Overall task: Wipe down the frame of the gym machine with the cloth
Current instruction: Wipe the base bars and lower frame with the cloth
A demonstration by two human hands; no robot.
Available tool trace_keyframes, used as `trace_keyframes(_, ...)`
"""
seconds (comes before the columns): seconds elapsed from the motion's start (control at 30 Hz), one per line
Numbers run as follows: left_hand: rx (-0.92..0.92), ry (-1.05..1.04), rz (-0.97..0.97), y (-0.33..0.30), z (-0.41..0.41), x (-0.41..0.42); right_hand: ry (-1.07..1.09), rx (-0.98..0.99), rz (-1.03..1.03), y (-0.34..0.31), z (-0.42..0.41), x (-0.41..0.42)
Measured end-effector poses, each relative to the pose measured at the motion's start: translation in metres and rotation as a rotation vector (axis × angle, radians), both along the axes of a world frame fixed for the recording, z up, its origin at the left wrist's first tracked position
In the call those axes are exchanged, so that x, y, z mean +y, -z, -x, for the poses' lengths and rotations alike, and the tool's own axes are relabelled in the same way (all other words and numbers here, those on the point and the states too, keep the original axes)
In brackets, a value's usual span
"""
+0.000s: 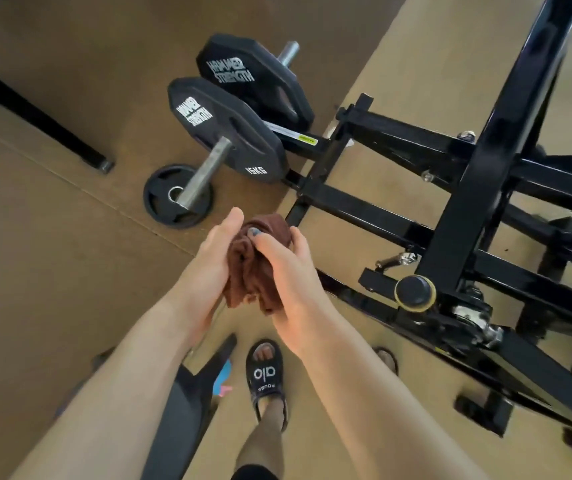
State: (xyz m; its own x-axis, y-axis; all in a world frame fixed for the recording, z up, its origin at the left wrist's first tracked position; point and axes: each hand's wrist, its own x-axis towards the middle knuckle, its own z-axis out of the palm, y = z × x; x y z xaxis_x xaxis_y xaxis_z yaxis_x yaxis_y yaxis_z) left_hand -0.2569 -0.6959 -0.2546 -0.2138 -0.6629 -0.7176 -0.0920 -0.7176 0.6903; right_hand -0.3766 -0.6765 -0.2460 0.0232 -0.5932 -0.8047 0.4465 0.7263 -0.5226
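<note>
Both hands, left hand [208, 268] and right hand [288, 278], grip a bunched brown cloth [253, 268] between them, fingers [267, 241] curled round it, just left of the black machine frame [374, 220], not touching it.

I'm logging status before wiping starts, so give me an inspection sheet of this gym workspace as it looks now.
Surface: tan floor with a lighter strip under the machine.
Job's things: brown cloth bunched between both hands, off the black machine frame.
Clutter: two Hammer Strength plates on pegs, a small plate on the floor.
Grippers: left hand cupping the cloth, right hand gripping it.
Cables: nothing seen.
Surroundings: black slipper below the hands, a black bar at left.
</note>
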Motion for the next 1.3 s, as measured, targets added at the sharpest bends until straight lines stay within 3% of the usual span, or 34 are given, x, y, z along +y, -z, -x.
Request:
trace_keyframes(0.13,-0.086,0.041,-0.132,0.027,0.007,0.032,0.041,-0.067,-0.142,0.036,-0.001,0.026)
trace_keyframes(0.37,-0.222,0.041,-0.137,0.048,0.038,0.056,0.101,-0.070,-0.132,0.057,0.036,0.050)
trace_keyframes(0.57,-0.061,-0.025,-0.288,0.045,0.042,0.043,0.062,0.074,-0.174,0.063,0.057,0.042)
trace_keyframes(0.73,-0.062,-0.018,-0.396,0.033,0.029,0.023,0.022,-0.068,-0.195,0.059,0.065,0.039)
trace_keyframes(0.97,-0.298,-0.007,-0.285,-0.018,0.004,-0.013,0.061,0.149,-0.147,0.014,0.027,0.018)
trace_keyframes(1.2,-0.124,-0.054,-0.267,-0.101,-0.026,-0.032,0.046,0.125,-0.028,-0.077,0.010,0.000)
trace_keyframes(1.3,-0.058,0.120,-0.224,-0.139,-0.019,-0.040,0.028,0.164,-0.025,-0.109,0.023,-0.010)
